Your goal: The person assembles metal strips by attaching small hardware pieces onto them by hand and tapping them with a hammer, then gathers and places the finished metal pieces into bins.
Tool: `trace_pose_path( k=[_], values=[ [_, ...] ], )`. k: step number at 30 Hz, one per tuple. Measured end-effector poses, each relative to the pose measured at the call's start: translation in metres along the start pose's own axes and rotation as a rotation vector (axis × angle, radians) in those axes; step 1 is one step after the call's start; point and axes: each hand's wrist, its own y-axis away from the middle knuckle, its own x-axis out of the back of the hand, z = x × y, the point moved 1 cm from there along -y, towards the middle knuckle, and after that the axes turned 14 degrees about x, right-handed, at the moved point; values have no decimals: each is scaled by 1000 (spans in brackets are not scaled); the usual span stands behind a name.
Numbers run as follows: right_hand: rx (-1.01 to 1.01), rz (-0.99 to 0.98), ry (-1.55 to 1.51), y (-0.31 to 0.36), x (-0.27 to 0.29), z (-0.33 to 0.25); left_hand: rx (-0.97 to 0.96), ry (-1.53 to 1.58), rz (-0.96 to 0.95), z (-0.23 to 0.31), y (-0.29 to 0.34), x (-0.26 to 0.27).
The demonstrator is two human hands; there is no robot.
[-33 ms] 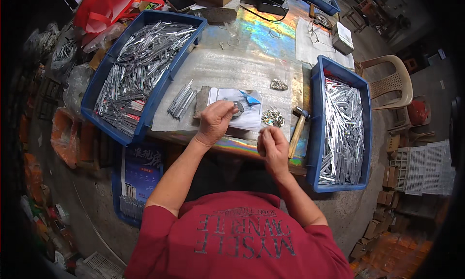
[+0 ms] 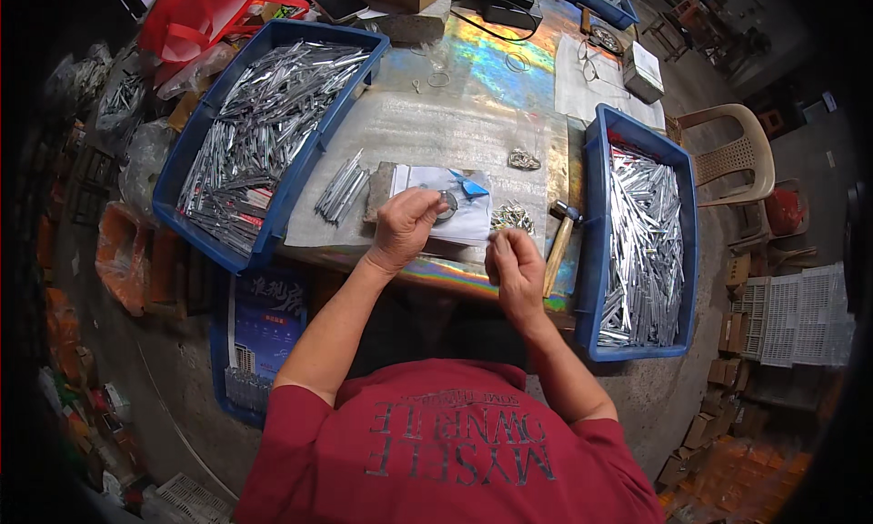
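Note:
My left hand [image 2: 405, 229] is closed in a pinch over the near part of a white paper pad [image 2: 426, 177]. Its fingertips meet the edge of a dark round disc [image 2: 446, 207]; anything between them is hidden. A blue pointed piece [image 2: 471, 187] lies on the paper beyond the disc. My right hand [image 2: 516, 271], fingers curled and pinched together, hovers at the table's near edge, and what it holds is too small to make out. Just past it lies a pile of small metal pieces [image 2: 512, 218]. A wooden-handled hammer [image 2: 558, 256] rests to its right.
Blue bins hold many slim silvery metal pieces: one bin [image 2: 320, 133] at left, another [image 2: 596, 251] at right. A bundle of similar pieces [image 2: 341, 192] lies left of the pad. A small metal heap [image 2: 523, 159] sits farther back. A beige chair [image 2: 738, 151] stands at far right.
My right hand has shifted very slightly away from me, toward the pile of small metal pieces. My left hand stays at the disc.

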Motion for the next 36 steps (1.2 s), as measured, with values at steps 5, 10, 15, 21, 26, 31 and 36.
trace_pose_path(
  k=[5, 10, 15, 21, 26, 31, 36],
  values=[
    [382, -215, 496, -52, -22, -30, 13, 26, -74, 0, -2, 0],
    [669, -453, 532, -72, -38, -16, 1, 17, -75, -3, -1, -1],
    [853, -352, 679, -55, -42, -6, 13, 31, -18, -6, 1, -5],
    [947, -334, 679, -25, -35, 21, 123, 58, -26, -15, 4, -10],
    [614, -119, 727, -3, 10, 8, 55, 37, -1, -9, 3, -8],
    [87, -93, 1339, 5, 79, 8, 40, 86, 20, -13, 5, -9],
    [-44, 4, 1307, 15, 79, 10, 7, 64, 7, -13, 5, -9]
  ],
)
